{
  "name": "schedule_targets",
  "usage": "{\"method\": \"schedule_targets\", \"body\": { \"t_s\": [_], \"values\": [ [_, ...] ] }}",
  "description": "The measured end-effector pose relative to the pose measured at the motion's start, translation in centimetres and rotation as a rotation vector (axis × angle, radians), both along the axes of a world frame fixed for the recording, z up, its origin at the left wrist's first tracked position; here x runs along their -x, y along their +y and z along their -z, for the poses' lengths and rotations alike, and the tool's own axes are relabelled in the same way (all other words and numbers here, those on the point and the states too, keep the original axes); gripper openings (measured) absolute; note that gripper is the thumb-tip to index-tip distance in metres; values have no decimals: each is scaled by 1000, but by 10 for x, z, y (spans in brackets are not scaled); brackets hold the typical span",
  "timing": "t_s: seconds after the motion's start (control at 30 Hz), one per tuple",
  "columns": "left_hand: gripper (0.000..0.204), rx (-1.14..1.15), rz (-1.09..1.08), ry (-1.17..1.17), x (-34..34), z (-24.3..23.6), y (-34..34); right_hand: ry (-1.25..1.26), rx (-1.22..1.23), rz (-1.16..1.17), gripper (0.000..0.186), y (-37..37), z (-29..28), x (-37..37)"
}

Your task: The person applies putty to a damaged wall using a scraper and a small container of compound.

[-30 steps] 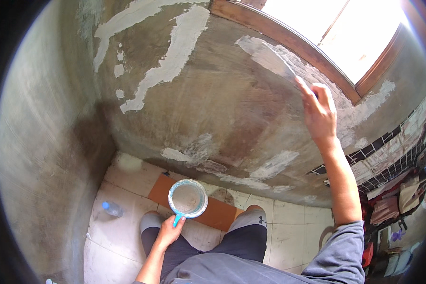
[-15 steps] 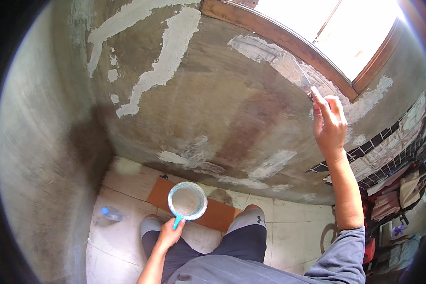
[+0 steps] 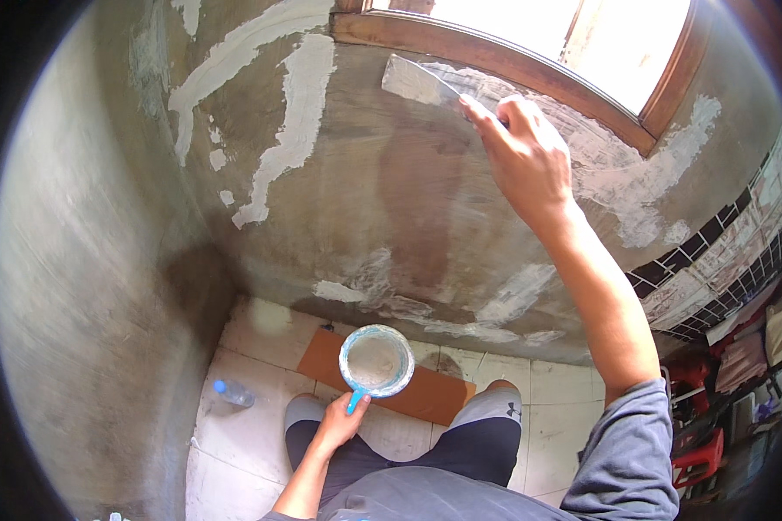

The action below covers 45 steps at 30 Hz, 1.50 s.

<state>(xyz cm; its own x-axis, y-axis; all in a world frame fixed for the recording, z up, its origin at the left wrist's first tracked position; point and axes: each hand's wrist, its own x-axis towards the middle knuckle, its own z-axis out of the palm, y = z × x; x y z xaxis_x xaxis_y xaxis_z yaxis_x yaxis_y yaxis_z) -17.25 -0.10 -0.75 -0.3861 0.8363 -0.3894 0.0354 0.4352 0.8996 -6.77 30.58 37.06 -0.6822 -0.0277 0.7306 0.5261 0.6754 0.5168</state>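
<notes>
My right hand (image 3: pixel 530 161) is closed round a wide putty knife (image 3: pixel 408 82), its blade at the wall just below the wooden window frame (image 3: pixel 495 48). Patches of pale filler (image 3: pixel 295 108) streak the grey-brown plaster wall (image 3: pixel 356 174). Low in the view, my left hand (image 3: pixel 343 421) grips the blue handle of a round dipper (image 3: pixel 376 359) holding pale grey paste. The fingers around the knife handle are partly hidden behind the back of my right hand.
An orange-brown board (image 3: pixel 443 391) lies on white floor tiles (image 3: pixel 565 395) beside my knees, with a plastic bottle (image 3: pixel 233 392) at the left. A curving side wall (image 3: pixel 78 260) is on the left. Right are a wire grid (image 3: pixel 686 269), hanging cloths (image 3: pixel 743 365) and a red plastic item (image 3: pixel 699 456).
My right hand and the knife have swept up and to the left along the wall under the window, after dipping rightward. The view has shifted slightly; my left hand still holds the dipper.
</notes>
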Motion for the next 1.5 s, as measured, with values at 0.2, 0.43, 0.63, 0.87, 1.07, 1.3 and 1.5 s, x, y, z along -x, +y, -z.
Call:
{"method": "schedule_targets", "body": {
  "t_s": [0.2,0.43,0.63,0.87,1.07,1.3,1.5],
  "values": [
    [44,-20,-24,-101,-6,-7,-3,49,66,81,56,24,4,-52],
    [41,-7,-3,-101,-4,4,-5,93,-24,42,48,16,5,-124],
    [41,-24,14,-83,-5,-4,-2,55,-4,17,50,-3,-2,-55],
    [38,-8,6,-168,-10,-5,-3,94,35,130,46,11,3,-97],
    [36,23,33,-186,-10,4,-4,107,19,190,44,12,0,-181],
    [37,-2,37,-206,-15,-10,6,136,30,98,46,0,19,-174],
    [36,-5,37,-140,-17,-17,4,130,62,98,52,8,33,-103]
  ]
}}
